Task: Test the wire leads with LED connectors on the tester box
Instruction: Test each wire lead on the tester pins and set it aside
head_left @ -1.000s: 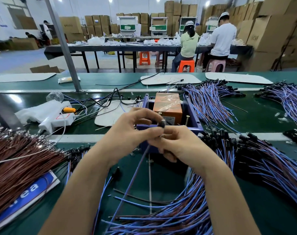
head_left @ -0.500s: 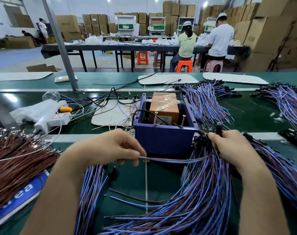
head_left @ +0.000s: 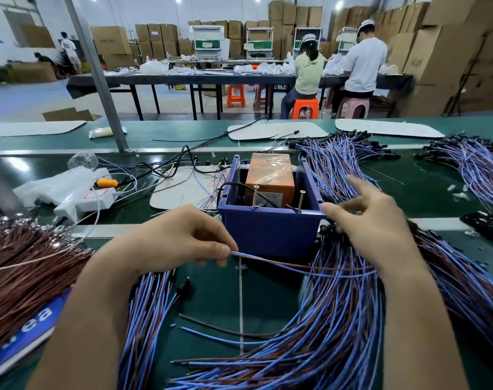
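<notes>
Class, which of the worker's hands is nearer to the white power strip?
Left. The left hand, pinching a wire lead, is to the right of the power strip. The right hand is farther right, past the blue box.

A green conveyor belt [head_left: 217, 299] runs across the bench, with a grey metal post [head_left: 99, 77] rising at a slant from its far rail. A white power strip [head_left: 82, 202] lies just beside a crumpled white plastic bag [head_left: 51, 187] on the left, and a blue sign [head_left: 28, 325] sits at the near left corner. Flat white boards [head_left: 386, 128] rest on the far lane. Beyond, two workers in caps [head_left: 363, 63] sit at a long dark table [head_left: 183, 80], one on an orange stool [head_left: 304, 106]. Cardboard boxes [head_left: 442, 54] are stacked high behind them.
</notes>
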Available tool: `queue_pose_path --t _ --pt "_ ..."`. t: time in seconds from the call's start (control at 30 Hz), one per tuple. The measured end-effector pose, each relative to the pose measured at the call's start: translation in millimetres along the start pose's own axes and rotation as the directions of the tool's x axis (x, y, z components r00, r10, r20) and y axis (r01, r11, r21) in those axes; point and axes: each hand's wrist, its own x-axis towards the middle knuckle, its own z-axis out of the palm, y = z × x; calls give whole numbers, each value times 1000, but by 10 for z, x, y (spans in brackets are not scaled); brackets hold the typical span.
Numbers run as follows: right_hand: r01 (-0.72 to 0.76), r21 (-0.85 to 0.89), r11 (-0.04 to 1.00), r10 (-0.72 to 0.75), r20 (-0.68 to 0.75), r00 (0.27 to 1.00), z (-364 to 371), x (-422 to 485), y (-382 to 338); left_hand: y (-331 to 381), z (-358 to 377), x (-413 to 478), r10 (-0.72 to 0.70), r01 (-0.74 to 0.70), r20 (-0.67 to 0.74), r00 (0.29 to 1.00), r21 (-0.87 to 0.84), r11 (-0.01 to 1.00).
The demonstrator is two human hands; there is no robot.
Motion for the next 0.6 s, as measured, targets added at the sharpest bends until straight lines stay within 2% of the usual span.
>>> queue_pose_path --t 0.07,0.13,0.17,0.2,0.27,0.37,0.5,0.53,0.6 --pt "64 110 992 -87 218 972 105 -85 -154 20 38 24 31 -32 -52 998 -30 999" --pt "88 185 979 -161 424 891 260 -164 -256 45 81 54 45 -55 -133 990 -66 996" --pt "110 189 976 -189 478 858 339 -195 -291 59 101 71 52 -69 -178 983 -90 994" --pt "128 192 973 -209 493 844 406 -216 -315 77 123 88 54 -85 -232 971 -126 988" --pt "129 230 964 -224 451 864 489 -217 -319 105 166 129 13 -111 -377 926 -239 965" --pt "84 281 956 -194 391 900 508 -187 -284 133 264 218 -113 -168 -520 847 -463 870" --pt "-16 309 951 -120 418 901 486 -156 -234 173 498 382 -257 -198 -419 871 -778 596" --pt "-43 307 951 -94 418 904 485 -144 -224 174 545 414 -268 -179 -379 886 -811 558" --pt "-80 303 949 -48 393 918 489 -115 -197 159 602 451 -270 -119 -318 909 -818 562"
